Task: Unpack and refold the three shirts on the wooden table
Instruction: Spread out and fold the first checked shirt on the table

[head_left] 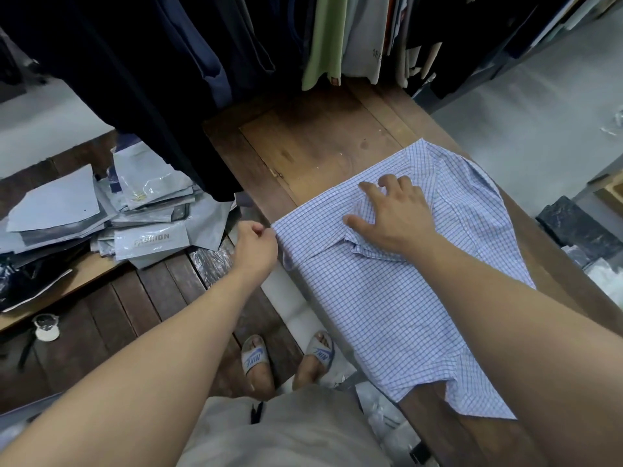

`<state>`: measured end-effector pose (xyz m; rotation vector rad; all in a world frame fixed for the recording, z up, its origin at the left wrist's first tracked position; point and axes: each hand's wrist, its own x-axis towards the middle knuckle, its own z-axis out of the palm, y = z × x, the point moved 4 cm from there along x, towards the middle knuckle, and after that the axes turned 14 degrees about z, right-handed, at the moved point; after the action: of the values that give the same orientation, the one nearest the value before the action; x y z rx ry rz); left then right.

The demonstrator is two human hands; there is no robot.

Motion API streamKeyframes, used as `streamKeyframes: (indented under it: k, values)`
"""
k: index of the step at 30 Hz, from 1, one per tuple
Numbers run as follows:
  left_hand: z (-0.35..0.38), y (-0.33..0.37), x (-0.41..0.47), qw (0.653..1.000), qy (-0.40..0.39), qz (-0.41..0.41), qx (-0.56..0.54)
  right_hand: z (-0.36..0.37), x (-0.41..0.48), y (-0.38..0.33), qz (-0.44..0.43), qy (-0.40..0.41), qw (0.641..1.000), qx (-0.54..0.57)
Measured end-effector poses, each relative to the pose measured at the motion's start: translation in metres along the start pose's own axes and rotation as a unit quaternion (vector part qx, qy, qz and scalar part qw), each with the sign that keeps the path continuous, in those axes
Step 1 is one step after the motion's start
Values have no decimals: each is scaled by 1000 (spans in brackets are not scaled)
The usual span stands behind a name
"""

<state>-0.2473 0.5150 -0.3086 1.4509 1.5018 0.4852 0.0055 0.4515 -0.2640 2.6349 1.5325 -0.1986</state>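
- Wooden table (313, 143), dark brown with a framed panel top, runs from the hanging clothes at the far end down toward the person at the lower right; its far half is bare.
- Hanging garments (151, 79) fill the top of the view: dark navy and black ones at the left reach down past the table's far left corner, and a light green one (323, 38) with pale and white pieces hangs beyond the table's far end.
- Blue-and-white checked shirt (397, 298) lies spread flat on the near half of the table, collar area toward the middle, its hem reaching the near edge and its left corner right at the table's left edge. Only this one shirt shows on the table.
- Dark plank floor (118, 315) lies left of the table, with pale grey floor beyond it.
- Pile of grey plastic garment bags (135, 210) sits on the floor to the left, well apart from the shirt; one bag reads "FASHION".
- Right hand (394, 214) rests palm down on the shirt's collar area, fingers spread wide and slightly bent, pressing the bunched cloth without closing around it.
- Left hand (256, 246) is closed into a loose fist at the table's left edge, thumb and fingertips pinching the shirt's left corner.
- Grey-and-blue slide sandals (286, 357) on the person's feet stand on the floor beside the table, just below the left hand.
- Small white-lidded jar (47, 328) sits on the planks at the far left.
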Motion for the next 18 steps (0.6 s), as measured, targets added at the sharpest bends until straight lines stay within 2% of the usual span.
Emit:
streamKeyframes:
  k: [3,5,7,12,18]
  values:
    - [6,-10,3,990,-33,-75,-116,9,-6,2,11,-94,996,3]
    - [12,-15,2,972,-66,-118,-193,9,-8,2,20,-119,993,11]
    - [17,-17,2,961,-96,-140,-218,7,-11,-1,26,-129,991,14]
    - [31,-28,1,967,-179,-135,-125,-11,-22,-27,17,-61,997,40]
    - [49,-56,-6,964,-226,-139,-29,-7,-30,-69,-4,-60,997,42]
